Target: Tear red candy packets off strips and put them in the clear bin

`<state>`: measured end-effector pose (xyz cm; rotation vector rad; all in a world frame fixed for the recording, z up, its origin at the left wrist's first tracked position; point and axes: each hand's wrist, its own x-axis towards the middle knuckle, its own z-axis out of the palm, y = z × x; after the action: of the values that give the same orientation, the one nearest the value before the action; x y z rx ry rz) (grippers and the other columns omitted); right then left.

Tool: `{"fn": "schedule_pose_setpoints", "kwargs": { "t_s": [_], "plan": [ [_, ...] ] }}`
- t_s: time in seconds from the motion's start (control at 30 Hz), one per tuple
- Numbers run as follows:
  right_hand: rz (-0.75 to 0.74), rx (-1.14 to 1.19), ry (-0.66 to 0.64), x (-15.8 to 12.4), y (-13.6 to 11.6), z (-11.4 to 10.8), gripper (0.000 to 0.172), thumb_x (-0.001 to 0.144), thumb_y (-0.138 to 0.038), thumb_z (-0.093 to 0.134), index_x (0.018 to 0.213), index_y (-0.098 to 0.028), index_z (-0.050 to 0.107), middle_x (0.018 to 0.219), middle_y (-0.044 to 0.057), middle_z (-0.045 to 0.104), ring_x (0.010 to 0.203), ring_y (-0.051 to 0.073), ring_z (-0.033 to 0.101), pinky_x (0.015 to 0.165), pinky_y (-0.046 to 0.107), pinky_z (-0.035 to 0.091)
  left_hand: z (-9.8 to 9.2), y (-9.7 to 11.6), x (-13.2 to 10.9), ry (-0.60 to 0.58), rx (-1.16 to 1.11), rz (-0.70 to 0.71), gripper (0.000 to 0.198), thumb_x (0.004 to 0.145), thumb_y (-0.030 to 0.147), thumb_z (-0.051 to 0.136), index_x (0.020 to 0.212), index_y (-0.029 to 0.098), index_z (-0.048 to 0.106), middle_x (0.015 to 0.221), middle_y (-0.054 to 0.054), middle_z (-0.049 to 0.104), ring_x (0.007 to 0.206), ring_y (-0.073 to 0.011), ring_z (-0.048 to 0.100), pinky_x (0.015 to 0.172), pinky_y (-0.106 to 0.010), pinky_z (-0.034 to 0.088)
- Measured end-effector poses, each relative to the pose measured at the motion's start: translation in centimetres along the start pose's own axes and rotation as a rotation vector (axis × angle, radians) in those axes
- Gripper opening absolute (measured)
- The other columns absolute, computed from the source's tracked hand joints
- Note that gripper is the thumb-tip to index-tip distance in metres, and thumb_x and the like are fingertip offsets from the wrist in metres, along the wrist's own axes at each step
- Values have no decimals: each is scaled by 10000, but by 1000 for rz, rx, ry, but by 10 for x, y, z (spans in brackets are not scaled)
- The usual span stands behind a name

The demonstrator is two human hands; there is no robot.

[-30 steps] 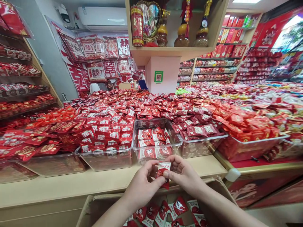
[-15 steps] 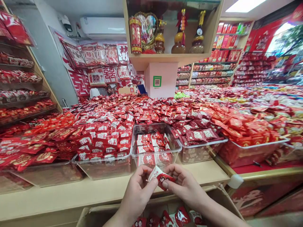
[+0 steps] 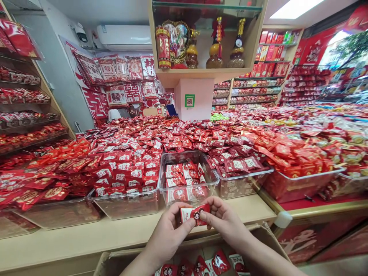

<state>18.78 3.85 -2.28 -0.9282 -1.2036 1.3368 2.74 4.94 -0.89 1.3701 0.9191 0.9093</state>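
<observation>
The left hand and the right hand hold together one small red and white plastic sweet packet. Each hand pinches one short end of it between thumb and fingers, so both hands are closed on the packet. The packet is in the air above the pale wooden counter, just in front of the clear plastic rectangular bin and lower than its rim. Its long axis lies nearly level, from left to right across the view. The white end points to the left hand, and the red end points to the right hand. The printed face with a small cartoon figure is turned toward the camera. The bin is partly filled with packets of the same kind. Under the hands stands an open brown cardboard box, with more red packets lying inside.
</observation>
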Motion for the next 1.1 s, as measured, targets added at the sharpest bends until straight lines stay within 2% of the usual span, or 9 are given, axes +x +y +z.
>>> {"fn": "schedule_pose_setpoints", "kwargs": {
  "t_s": [0.3,0.57,0.67,0.73,0.83,0.9,0.97,1.03,1.1],
  "plan": [
    [6,-25,-19,-1,4,1,300,616,-344,666,784,-189,471,712,-12,553,675,117,528,612,246,427,0,4,-1,48,-61,-18,246,656,154,626,865,177,496,714,37,586,692,-106,534,666,-224,426],
    [-3,-90,-44,-2,7,-1,248,692,-386,591,779,-170,505,651,-14,533,585,95,486,516,223,403,2,8,-3,22,-145,-6,337,653,155,634,945,188,469,805,2,596,731,-124,567,666,-246,444],
    [-40,-153,26,-3,1,-5,248,704,-394,574,768,-160,521,651,-1,543,569,96,476,503,225,404,2,4,-2,42,-121,-9,416,669,225,626,1022,190,410,843,-17,576,705,-124,564,596,-237,441],
    [-115,-220,128,4,-14,-8,258,695,-397,579,775,-156,538,639,5,548,556,100,473,491,224,398,1,0,0,93,-96,-10,380,708,288,579,1025,184,397,790,-2,545,635,-110,550,519,-214,418],
    [-241,-313,252,36,-44,-9,268,693,-385,578,823,-151,559,653,20,566,567,113,490,490,226,399,0,-5,2,88,-66,-22,246,736,298,527,925,168,440,686,31,492,565,-95,525,474,-197,385],
    [-260,-375,248,73,-57,-4,237,698,-349,573,825,-149,565,681,28,578,559,107,496,475,216,400,0,-8,1,31,-26,-11,184,728,252,526,876,164,459,662,36,486,569,-96,518,498,-204,390],
    [-158,-446,261,114,-57,6,135,703,-251,567,779,-140,559,685,23,571,520,83,486,448,197,400,2,-10,-2,-3,78,34,141,727,207,508,859,163,483,645,33,494,589,-102,511,538,-216,398],
    [44,-533,290,152,-45,18,73,691,-176,563,749,-134,545,609,-1,543,453,62,462,416,184,397,3,-11,-6,-23,258,109,136,730,182,485,863,167,514,637,23,523,596,-110,505,558,-221,398],
    [130,-588,304,183,-29,30,64,658,-120,575,702,-120,529,496,-28,491,389,61,429,375,187,378,4,-12,-11,-56,470,195,170,727,172,476,884,180,541,662,4,572,586,-120,514,551,-224,400]
  ]
}}
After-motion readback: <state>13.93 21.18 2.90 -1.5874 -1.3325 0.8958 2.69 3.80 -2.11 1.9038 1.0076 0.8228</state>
